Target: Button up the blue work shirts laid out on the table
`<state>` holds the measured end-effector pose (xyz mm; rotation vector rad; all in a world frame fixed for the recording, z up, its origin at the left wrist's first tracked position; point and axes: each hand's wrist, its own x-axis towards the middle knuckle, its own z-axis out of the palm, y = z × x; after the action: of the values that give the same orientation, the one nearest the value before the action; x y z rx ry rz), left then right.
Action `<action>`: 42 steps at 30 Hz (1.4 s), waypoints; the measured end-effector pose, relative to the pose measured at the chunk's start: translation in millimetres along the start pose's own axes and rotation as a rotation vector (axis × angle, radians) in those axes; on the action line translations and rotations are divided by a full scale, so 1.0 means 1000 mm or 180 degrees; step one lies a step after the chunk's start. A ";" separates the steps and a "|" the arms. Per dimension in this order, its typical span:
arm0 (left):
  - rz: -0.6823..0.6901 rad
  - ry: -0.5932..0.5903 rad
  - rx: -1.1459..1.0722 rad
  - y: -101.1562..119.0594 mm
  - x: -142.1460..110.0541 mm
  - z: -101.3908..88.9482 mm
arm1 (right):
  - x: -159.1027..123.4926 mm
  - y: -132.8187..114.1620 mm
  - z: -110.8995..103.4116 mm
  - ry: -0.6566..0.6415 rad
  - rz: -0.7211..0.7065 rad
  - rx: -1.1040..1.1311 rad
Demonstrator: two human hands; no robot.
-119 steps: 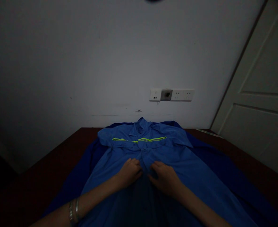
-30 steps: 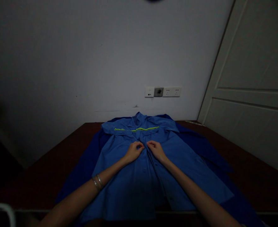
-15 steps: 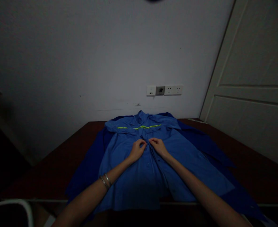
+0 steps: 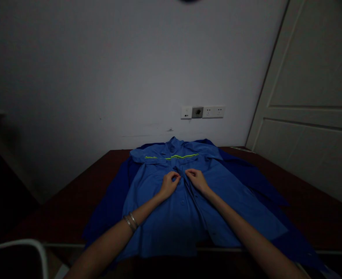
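Observation:
A blue work jacket lies spread front side up, its collar toward the wall and a yellow-green stripe across the chest. Its sleeves are darker blue. Below the chest the front is parted, with several buttons along the edges. My left hand pinches the jacket's left-hand front edge between thumb and fingers. Close beside it, my right hand pinches the opposite front edge. Whether a button sits between the fingertips is too small to tell. Two silver bracelets circle my left wrist.
The jacket rests on a dark red table against a pale wall. Wall sockets sit above the table's back edge. A white door stands at the right. A white curved frame shows at the lower left.
My right hand has shifted very slightly right, widening the small gap between the fingertips. My left hand keeps its pinch, and the jacket lies as before.

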<state>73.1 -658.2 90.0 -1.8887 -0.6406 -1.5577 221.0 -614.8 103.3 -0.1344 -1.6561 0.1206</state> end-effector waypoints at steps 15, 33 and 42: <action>0.0253 -0.0221 0.0196 0.004 0.002 -0.002 | 0.009 0.004 -0.029 -0.0237 -0.0666 -0.1407; 0.0109 -0.0018 0.0361 0.009 0.002 0.011 | 0.010 0.011 -0.015 -0.0106 -0.0334 -0.0498; -0.0249 0.0094 -0.0556 0.008 0.002 0.011 | 0.006 0.008 -0.013 -0.0199 -0.0353 -0.0530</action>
<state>86.9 -656.4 89.0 -1.9842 -0.5882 -1.7375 233.3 -606.1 109.3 -0.1660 -1.7313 -0.0985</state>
